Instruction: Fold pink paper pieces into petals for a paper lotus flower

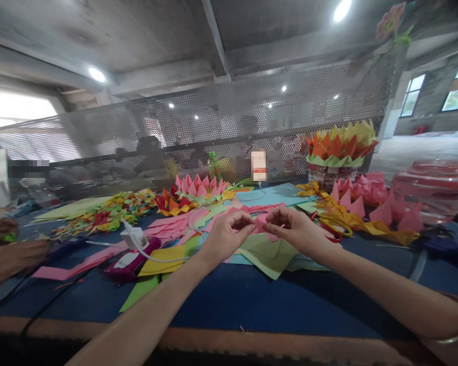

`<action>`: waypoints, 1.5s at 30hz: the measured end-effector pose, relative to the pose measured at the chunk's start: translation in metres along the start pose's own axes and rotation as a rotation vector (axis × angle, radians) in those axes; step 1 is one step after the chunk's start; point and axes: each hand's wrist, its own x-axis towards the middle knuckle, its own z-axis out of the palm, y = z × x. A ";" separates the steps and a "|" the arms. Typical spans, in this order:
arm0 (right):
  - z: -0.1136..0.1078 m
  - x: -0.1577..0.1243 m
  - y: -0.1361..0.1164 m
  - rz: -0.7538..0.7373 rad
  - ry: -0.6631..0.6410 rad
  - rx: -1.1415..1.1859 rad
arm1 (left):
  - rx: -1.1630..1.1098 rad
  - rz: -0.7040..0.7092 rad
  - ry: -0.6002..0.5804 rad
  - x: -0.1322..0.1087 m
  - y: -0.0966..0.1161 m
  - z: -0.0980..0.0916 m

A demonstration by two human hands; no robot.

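Observation:
Between my two hands is a small piece of folded pink paper (261, 221), pinched from both sides above the table. My left hand (226, 235) grips its left edge with thumb and fingertips. On the other side, the fingertips of my right hand (298, 229) close on its right edge. The exact fold is partly hidden by my fingers. Beneath my hands lie light green paper sheets (269, 256), and a heap of pink paper strips (175, 223) spreads to the left. Scissors with red and yellow handles (338, 231) rest just right of my right hand.
A purple power strip (132, 262) with a white charger (135, 238) stands left. Folded paper rings, a basket of orange and yellow points (339, 145) and a clear jar (431, 190) line the back right. A co-worker's hands (13, 254) are at far left. A perforated metal screen (198, 127) stands behind.

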 end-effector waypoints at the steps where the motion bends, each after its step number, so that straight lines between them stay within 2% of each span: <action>1: 0.000 0.000 0.001 0.001 -0.005 0.010 | 0.000 -0.005 -0.002 0.000 0.000 0.000; 10: 0.000 -0.001 0.002 0.009 -0.084 -0.020 | -0.089 -0.031 0.002 -0.001 0.002 0.001; 15: 0.000 0.000 0.000 -0.030 -0.088 -0.045 | -0.060 -0.050 -0.008 -0.001 0.001 0.001; 23: 0.000 -0.002 -0.002 -0.012 -0.059 -0.055 | -0.134 -0.103 -0.135 0.000 -0.001 0.002; 30: 0.000 -0.002 -0.002 -0.028 -0.057 -0.087 | -0.259 -0.230 -0.193 0.002 -0.003 0.000; 39: 0.000 -0.002 -0.002 -0.057 -0.044 -0.126 | -0.189 -0.175 -0.186 0.000 0.004 -0.003; 45: 0.002 -0.003 -0.003 -0.074 -0.053 -0.141 | -0.201 -0.193 -0.194 0.000 0.004 -0.005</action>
